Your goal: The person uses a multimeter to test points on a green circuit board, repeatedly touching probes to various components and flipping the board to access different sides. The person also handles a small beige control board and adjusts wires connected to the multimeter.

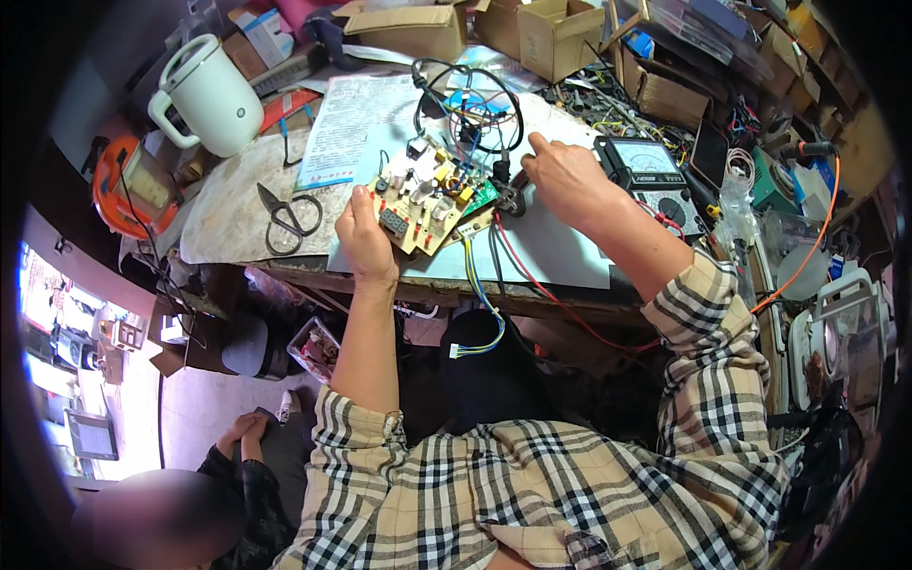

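Note:
My left hand [366,233] is closed on the near left edge of a tan circuit board [432,214] crowded with components, including a small dark display, and holds it tilted above the table's front edge. A small green board [483,198] shows at its right side. My right hand [575,180] is curled just right of the boards, beside a black plug [510,199]; what its fingers pinch, if anything, is hidden. Yellow and blue wires [472,271] hang from the boards over the edge, ending in a white connector [455,351]. A red lead [527,271] runs from there toward the lower right.
Black-handled scissors [285,220] lie left of the board. An analog multimeter [651,171] stands at right, a coiled black cable [518,109] behind the boards. A white jug [206,100], printed sheet [347,123] and cardboard boxes [560,38] line the back. Another person [252,475] sits lower left.

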Available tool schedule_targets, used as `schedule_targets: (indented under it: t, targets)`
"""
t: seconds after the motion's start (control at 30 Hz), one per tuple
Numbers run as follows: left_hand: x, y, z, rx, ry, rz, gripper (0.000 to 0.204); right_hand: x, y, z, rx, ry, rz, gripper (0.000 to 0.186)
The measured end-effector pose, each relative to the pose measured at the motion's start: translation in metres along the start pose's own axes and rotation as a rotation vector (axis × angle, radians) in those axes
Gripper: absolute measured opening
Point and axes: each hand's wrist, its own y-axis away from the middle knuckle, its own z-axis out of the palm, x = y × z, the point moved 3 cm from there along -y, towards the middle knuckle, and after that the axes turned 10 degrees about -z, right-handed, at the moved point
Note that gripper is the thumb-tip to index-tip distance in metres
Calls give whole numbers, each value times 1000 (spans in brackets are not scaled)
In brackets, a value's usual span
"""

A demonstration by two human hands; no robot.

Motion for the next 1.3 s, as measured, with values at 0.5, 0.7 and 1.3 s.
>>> schedule_targets:
  t: [0.5, 0.7, 1.3]
  targets:
    - [5, 7, 6, 134, -86, 107, 39, -9, -9, 11, 114, -264, 5, 28]
    - [1, 4, 0, 158, -170, 130, 41, 1, -9, 15, -87, 94, -93, 17]
    - [1, 3, 4, 126, -138, 97, 40, -57, 24, -20, 91, -214, -27, 12]
